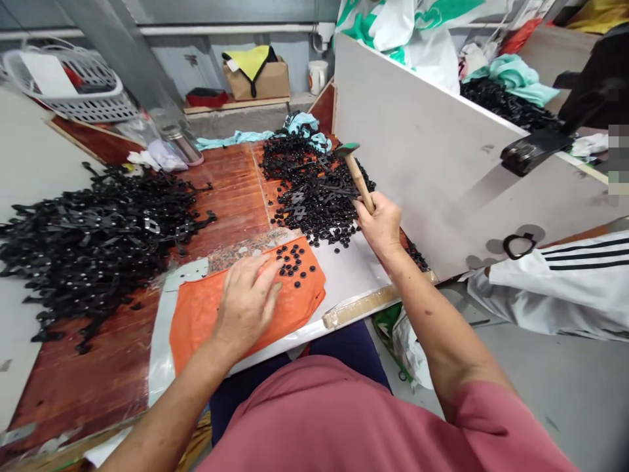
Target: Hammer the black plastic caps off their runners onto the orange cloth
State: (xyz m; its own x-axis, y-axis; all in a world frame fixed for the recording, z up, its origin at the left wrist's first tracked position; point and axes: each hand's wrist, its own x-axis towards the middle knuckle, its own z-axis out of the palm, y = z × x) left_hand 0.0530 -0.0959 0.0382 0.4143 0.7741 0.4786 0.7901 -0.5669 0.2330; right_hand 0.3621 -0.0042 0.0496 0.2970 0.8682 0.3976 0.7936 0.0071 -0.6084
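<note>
My right hand [381,223] is wrapped round the wooden handle of a hammer [360,178]. The hammer's greenish head points away from me, over a heap of small black parts [319,190]. On an orange cloth [299,308] lies my left hand [248,298], palm down with its fingers stretched out. Its fingertips are beside several small round black pieces [293,259] scattered on the cloth; whether they touch any is hard to see.
A big pile of black strap-like parts [98,229] covers the table's left side. A grey partition [442,131] stands at the right, with a person's white striped sleeve [565,282] beyond it. At the back are a steel flask [179,143], a white basket [88,108] and a mug [318,77].
</note>
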